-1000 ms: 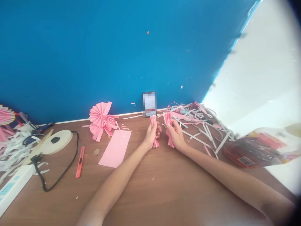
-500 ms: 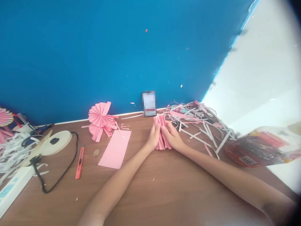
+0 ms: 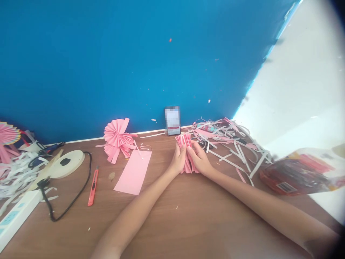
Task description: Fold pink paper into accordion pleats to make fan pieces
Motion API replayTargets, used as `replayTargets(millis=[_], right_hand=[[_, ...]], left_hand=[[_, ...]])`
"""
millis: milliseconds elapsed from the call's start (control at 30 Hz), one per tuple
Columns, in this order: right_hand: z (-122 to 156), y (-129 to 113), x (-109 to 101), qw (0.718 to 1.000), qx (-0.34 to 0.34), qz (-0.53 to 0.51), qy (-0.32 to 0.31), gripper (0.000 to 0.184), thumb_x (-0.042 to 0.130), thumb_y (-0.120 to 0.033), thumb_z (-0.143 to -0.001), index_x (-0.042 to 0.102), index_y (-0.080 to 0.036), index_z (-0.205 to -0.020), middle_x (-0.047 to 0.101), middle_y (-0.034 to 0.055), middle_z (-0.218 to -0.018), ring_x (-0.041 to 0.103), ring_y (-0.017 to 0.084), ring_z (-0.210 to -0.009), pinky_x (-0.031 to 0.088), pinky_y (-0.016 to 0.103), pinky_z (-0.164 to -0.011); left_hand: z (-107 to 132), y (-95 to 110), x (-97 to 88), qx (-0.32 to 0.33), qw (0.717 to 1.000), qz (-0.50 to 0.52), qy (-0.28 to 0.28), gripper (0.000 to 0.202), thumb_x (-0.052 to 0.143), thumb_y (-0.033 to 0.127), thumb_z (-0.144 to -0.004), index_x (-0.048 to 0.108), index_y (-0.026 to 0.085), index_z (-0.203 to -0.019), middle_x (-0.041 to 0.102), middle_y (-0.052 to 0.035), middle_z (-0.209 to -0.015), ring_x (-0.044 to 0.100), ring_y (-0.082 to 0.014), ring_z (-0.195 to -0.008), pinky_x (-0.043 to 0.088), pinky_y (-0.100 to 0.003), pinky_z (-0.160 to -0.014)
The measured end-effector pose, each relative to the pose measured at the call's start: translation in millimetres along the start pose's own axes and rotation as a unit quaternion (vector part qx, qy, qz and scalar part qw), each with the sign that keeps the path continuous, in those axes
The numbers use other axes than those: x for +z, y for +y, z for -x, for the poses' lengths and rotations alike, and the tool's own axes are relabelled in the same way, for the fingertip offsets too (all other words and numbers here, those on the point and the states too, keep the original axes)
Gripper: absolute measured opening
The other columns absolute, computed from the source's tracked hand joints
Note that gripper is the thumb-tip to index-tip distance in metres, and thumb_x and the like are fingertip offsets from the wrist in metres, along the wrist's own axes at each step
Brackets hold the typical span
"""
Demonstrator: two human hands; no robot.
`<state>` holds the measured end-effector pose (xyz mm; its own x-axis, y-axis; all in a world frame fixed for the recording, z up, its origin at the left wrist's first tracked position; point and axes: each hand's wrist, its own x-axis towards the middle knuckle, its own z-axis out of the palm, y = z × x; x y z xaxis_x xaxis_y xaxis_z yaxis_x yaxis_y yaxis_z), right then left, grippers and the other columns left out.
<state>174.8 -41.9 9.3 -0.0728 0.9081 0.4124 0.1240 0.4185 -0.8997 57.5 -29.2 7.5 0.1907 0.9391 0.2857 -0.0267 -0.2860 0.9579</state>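
Note:
Both my hands meet over the brown table near the blue wall. My left hand and my right hand pinch one bundle of pleated pink paper between them, thumbs pressed at its middle. The pleats stand upright and fan out above my fingers and below them. A flat pink paper sheet lies to the left of my left hand. Behind it lie finished pink paper fans.
An orange utility knife, a tape roll, a black cable and a white power strip lie at the left. Paper strips pile up at the right, beside a plastic bag. A small card leans against the wall.
A second ago each hand held its own pleated pink piece apart. The hands came together and now press the two pieces side by side as one bundle.

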Motion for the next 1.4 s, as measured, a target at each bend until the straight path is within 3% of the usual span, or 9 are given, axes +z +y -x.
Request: replayTargets(millis=[233, 567, 867, 1200, 1400], right_hand=[[-0.9, 2.5, -2.3, 0.999, -0.014, 0.035, -0.011, 0.037, 0.04, -0.042, -0.096, 0.052, -0.024, -0.126, 0.061, 0.0049, -0.12, 0.056, 0.021, -0.109, 0.041, 0.035, -0.097], [-1.7, 1.8, -0.9, 0.998, -0.012, 0.044, -0.041, 0.037, 0.034, -0.042, -0.098, 0.052, -0.025, -0.125, 0.06, 0.0047, -0.12, 0.057, 0.019, -0.104, 0.042, 0.033, -0.095], [-3.4, 1.7, 0.6, 0.998, -0.013, 0.036, -0.058, 0.042, 0.031, -0.045, -0.098, 0.049, -0.025, -0.131, 0.057, 0.005, -0.129, 0.054, 0.019, -0.116, 0.038, 0.035, -0.103], [-5.4, 7.2, 1.9, 0.997, -0.005, 0.032, -0.074, 0.051, 0.029, -0.049, -0.097, 0.039, -0.027, -0.142, 0.043, 0.004, -0.145, 0.038, 0.019, -0.135, 0.024, 0.04, -0.116], [-3.8, 8.9, 1.4, 0.996, 0.013, 0.036, -0.086, 0.053, 0.029, -0.048, -0.098, 0.032, -0.026, -0.146, 0.035, 0.003, -0.151, 0.028, 0.015, -0.14, 0.017, 0.037, -0.119]], left_hand=[[1.6, 3.0, 1.5, 0.002, 1.0, -0.016, -0.008, 0.056, 0.033, 0.053, -0.095, 0.034, 0.02, -0.141, 0.042, -0.012, -0.144, 0.031, -0.0223, -0.14, 0.024, -0.036, -0.115], [2.5, 0.6, 1.3, -0.007, 1.0, -0.028, -0.007, 0.058, 0.031, 0.053, -0.096, 0.027, 0.022, -0.145, 0.036, -0.0105, -0.149, 0.031, -0.0201, -0.14, 0.021, -0.036, -0.116], [5.3, 1.5, 7.2, -0.005, 1.0, -0.017, 0.012, 0.059, 0.028, 0.052, -0.097, 0.02, 0.024, -0.148, 0.029, -0.0081, -0.153, 0.024, -0.019, -0.143, 0.017, -0.035, -0.118], [3.0, 2.7, 8.0, 0.006, 1.0, 0.011, 0.022, 0.052, 0.031, 0.049, -0.097, 0.037, 0.024, -0.142, 0.037, -0.0065, -0.149, 0.024, -0.0192, -0.143, 0.016, -0.035, -0.118], [0.9, -2.1, 6.6, -0.022, 0.998, 0.044, 0.042, 0.049, 0.038, 0.048, -0.096, 0.045, 0.023, -0.137, 0.048, -0.0075, -0.141, 0.04, -0.0221, -0.135, 0.025, -0.038, -0.115]])
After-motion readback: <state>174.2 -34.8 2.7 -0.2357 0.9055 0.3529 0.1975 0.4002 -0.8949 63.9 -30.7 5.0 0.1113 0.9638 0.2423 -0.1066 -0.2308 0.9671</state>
